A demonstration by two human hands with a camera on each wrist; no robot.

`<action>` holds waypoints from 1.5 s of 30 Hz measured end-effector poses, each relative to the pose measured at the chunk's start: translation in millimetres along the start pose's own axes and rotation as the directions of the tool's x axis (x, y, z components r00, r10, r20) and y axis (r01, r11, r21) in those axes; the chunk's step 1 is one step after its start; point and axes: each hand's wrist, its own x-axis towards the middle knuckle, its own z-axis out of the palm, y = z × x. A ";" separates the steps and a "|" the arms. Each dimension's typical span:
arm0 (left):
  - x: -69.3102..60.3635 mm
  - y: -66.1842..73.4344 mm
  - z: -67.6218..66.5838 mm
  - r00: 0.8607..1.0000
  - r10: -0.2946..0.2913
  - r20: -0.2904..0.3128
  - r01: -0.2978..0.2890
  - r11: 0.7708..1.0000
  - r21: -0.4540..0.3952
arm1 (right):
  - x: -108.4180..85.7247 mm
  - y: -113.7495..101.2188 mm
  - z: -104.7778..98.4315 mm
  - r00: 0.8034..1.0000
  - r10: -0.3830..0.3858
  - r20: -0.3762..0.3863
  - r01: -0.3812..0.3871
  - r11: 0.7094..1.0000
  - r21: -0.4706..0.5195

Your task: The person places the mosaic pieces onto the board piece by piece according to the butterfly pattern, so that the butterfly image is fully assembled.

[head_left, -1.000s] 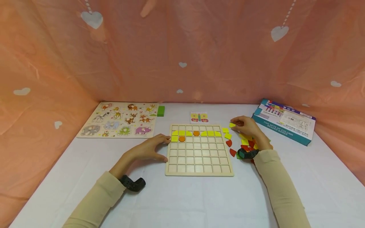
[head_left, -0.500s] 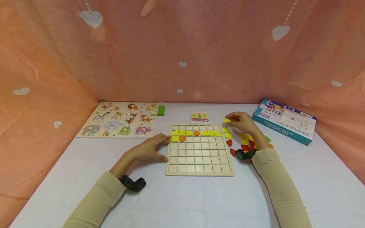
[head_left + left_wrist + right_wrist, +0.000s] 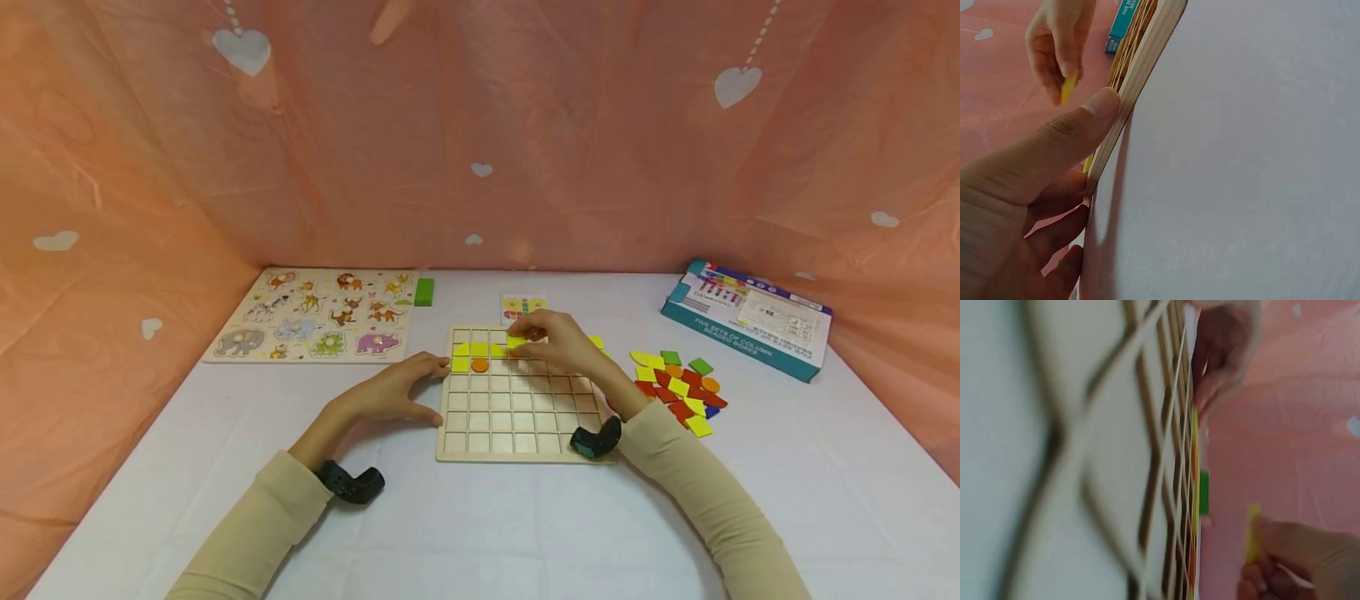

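Note:
My right hand (image 3: 564,340) pinches a yellow square tile (image 3: 515,341) between thumb and fingers, above the upper rows of the wooden grid board (image 3: 478,422). In the right wrist view this yellow tile (image 3: 1252,534) is held clear of the board. The left hand (image 3: 390,390) touches the board's left edge, thumb lower down and fingertips higher up; the left wrist view has its thumb (image 3: 1066,137) against the rim. Yellow tiles lie in the second row at the left, and an orange disc (image 3: 480,365) sits one row below. My right hand hides other tiles on the board.
Loose red, yellow, green, orange and blue tiles (image 3: 678,387) are scattered right of the board. Behind it lies a small pattern card (image 3: 512,302). An animal puzzle (image 3: 315,321) and a green block (image 3: 424,292) are at the back left, a flat box (image 3: 746,321) at the back right.
My right hand has moved left from the loose tiles to over the board, carrying the yellow tile. The left hand has stayed at the board's edge.

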 end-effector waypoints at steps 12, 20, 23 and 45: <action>0.1 -0.5 0.4 1.000 -0.016 0.001 0.016 1.000 0.004 | 0.2 0.4 26.3 0.996 -0.035 0.087 0.038 0.999 -0.032; 0.1 0.0 0.4 1.000 -0.020 0.007 0.020 1.000 0.000 | -1.8 3.3 28.0 0.993 -0.077 0.089 0.082 0.995 -0.052; 0.6 -1.7 1.4 1.000 -0.016 -0.003 0.016 1.000 -0.004 | -2.0 3.0 27.4 0.993 -0.075 0.088 0.079 0.995 -0.053; -0.1 -1.4 0.3 1.000 -0.002 -0.003 0.002 1.000 -0.012 | -9.7 3.1 2.6 0.999 -0.037 -0.003 0.037 0.999 0.037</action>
